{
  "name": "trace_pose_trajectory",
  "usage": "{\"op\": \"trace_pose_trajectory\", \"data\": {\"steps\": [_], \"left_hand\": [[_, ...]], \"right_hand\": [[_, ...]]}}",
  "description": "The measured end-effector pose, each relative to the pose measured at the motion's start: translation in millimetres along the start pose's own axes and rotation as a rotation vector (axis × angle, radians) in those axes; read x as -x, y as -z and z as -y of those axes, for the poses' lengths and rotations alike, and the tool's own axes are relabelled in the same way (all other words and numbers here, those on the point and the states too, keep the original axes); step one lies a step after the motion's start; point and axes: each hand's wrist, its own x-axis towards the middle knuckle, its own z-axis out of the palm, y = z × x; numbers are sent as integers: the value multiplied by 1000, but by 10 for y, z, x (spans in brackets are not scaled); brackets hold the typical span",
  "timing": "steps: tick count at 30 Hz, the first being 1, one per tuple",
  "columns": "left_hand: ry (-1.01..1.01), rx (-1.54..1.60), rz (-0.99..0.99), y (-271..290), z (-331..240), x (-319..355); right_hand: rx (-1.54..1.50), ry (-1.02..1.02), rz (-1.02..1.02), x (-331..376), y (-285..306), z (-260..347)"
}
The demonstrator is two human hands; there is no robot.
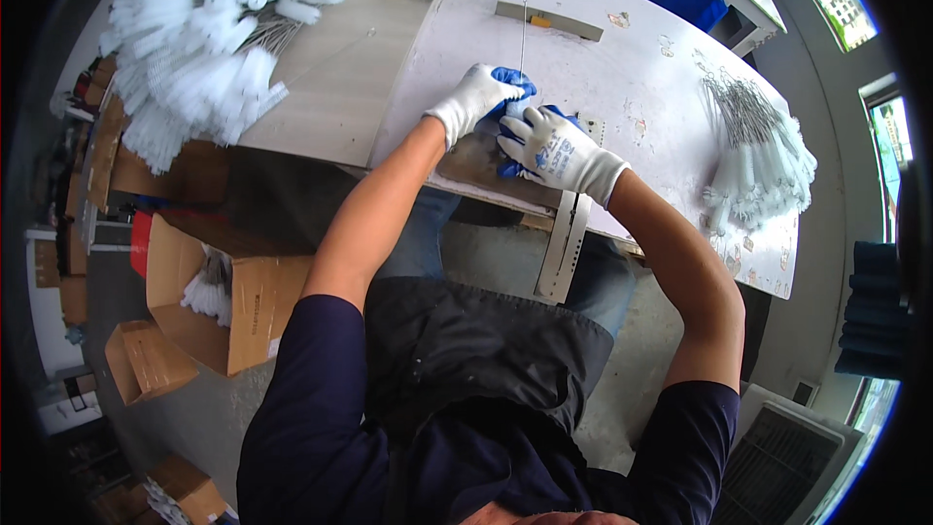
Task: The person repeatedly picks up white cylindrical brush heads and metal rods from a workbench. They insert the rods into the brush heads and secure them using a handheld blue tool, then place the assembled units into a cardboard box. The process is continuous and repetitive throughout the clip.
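Note:
A bottle brush with a thin metal stem (524,36) and pale bristles stands out from between my hands, its stem pointing away from me over the white table. My left hand (483,100), in a white glove with blue coated fingers, is closed around it where stem meets bristles. Just below and to the right, my right hand (556,148), gloved alike, has its fingers curled round the bristle end. Most of the brush head is hidden by the gloves. Both hands are near the table's front edge.
Piles of white brushes lie at the far left (194,58) and at the right (763,156) of the table (428,87). Beyond my hands is a flat metal bar (573,26). A perforated metal strip (564,248) juts from the front edge. Open cardboard boxes (262,306) stand at lower left.

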Motion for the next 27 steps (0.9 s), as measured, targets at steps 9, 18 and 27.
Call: {"op": "trace_pose_trajectory", "data": {"steps": [9,18,27], "left_hand": [[-60,-212,139,-315,-83,-96],[-360,233,-597,-365,518,1397],[160,1002,-82,-1460,901,1761]], "right_hand": [[25,-70,61,-96,134,184],[-156,-557,444,-261,560,587],[-200,-899,412,-372,515,856]]}}
